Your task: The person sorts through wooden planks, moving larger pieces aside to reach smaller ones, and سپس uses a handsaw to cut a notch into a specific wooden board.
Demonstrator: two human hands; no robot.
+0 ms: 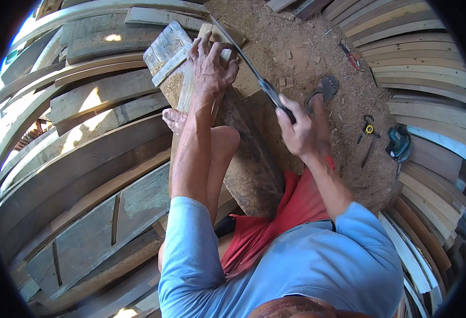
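Observation:
A handsaw (246, 57), its blade seen almost edge-on, slants up and left from my right hand (298, 129). That hand is closed around its dark handle. The blade tip passes just right of a pale wooden board (186, 98), near its far end. Across the board lies my left hand (211, 66), fingers spread and bent over the wood, the thumb toward the saw. A short wooden strip (172, 65) and a weathered plank piece (168, 43) are beside those fingers. My bare left foot (174, 119) rests against the board. Whether the teeth touch wood is hard to tell.
A thick dark timber (254, 164) lies between my legs. Stacked planks fill the left side (100, 100) and right side (413, 69). On the sawdust-covered floor lie red-handled pliers (351, 57), a yellow tape measure (369, 129) and a teal power tool (398, 142).

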